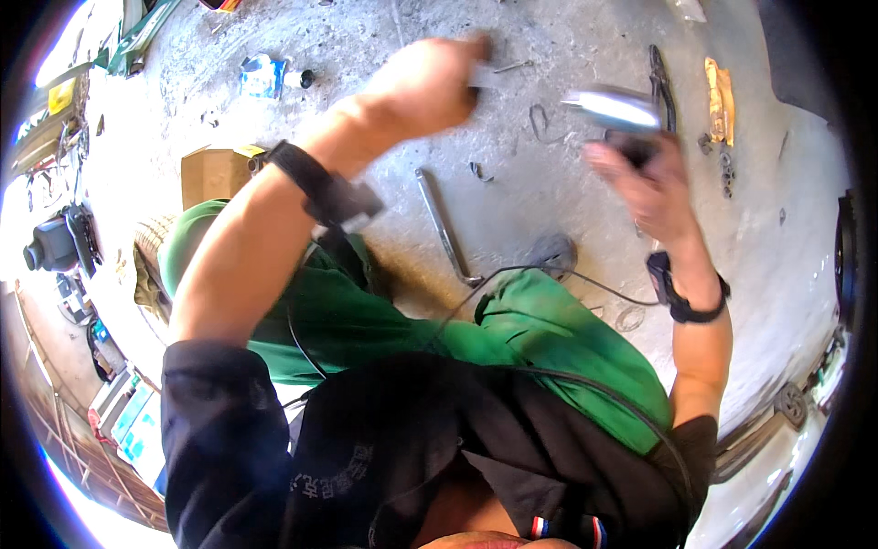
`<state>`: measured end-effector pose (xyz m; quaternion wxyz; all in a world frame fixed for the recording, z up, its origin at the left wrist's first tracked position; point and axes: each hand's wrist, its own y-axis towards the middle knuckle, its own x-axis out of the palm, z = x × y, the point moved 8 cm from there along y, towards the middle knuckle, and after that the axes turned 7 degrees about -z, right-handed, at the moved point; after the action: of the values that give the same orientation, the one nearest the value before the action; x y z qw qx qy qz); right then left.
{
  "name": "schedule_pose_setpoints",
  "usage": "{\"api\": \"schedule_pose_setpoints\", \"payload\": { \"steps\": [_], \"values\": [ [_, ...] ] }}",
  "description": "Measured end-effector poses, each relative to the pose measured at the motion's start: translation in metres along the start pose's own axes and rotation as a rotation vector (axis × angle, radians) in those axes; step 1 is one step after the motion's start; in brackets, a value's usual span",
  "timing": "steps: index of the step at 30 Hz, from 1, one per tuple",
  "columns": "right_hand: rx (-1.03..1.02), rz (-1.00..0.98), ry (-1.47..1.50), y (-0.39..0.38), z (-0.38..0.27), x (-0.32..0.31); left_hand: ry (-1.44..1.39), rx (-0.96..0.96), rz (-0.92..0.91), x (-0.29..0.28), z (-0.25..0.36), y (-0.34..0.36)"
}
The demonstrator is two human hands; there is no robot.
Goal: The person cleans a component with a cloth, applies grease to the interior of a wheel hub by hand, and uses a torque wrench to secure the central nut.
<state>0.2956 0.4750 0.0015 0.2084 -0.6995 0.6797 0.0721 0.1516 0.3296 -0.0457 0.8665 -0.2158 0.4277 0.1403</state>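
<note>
My left hand (425,87) is raised over the concrete floor at the upper middle, blurred by motion. Its fingers are curled closed, and a small pale-and-dark bit shows at their edge, too smeared to name. On the right, my right hand (651,183) grips a shiny metal piece (620,108) with a bright rounded top and a dark underside; blur hides its exact kind. The hands are well apart. Between and below them, a long steel wrench-like bar (439,224) with a bent end lies on the floor, beside a small dark curved piece (479,171).
A black long-handled tool (660,82), a yellow-orange wrapper (720,101) and several small metal parts (727,174) lie at the right. Left are a blue-white packet (262,77) and a cardboard box (212,176). A black cable (585,276) crosses my green-trousered legs.
</note>
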Motion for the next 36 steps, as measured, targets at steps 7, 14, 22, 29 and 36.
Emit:
{"api": "schedule_pose_setpoints", "payload": {
  "steps": [7,14,22,29,36],
  "values": [
    [0.023,0.380,0.132,-0.015,0.006,-0.068,-0.085,-0.317,-0.203,0.048,-0.093,-0.024],
    [0.020,0.123,-0.116,0.007,0.025,0.008,-0.559,-0.393,-0.225,0.056,-0.044,-0.010],
    [0.031,0.020,-0.159,0.001,0.038,0.032,-1.712,-0.466,-0.210,0.057,0.043,-0.012],
    [0.177,-0.123,-0.532,-0.091,0.146,0.018,-1.655,-0.521,-0.021,0.013,0.043,-0.030],
    [0.309,0.016,-0.618,-0.075,0.168,-0.016,-1.711,-0.471,0.181,-0.037,0.018,-0.048]
  ]
}}
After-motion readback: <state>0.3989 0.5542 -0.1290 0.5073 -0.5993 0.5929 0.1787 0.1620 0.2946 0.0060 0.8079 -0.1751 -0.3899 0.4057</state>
